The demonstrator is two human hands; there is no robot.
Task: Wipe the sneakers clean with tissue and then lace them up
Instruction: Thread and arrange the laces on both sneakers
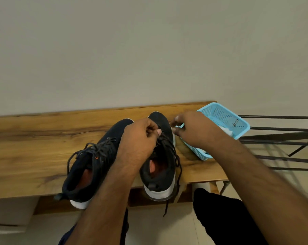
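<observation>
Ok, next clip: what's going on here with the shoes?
A person is lacing a pair of dark sneakers on a wooden bench. The left hand pinches the lace near the front eyelets of the right sneaker, while the right hand works just beside its toe, fingers curled as if pulling lace; what it holds is unclear. One lace end dangles over the bench edge. The left sneaker looks already laced. A blue basket with white tissue sits to the right.
</observation>
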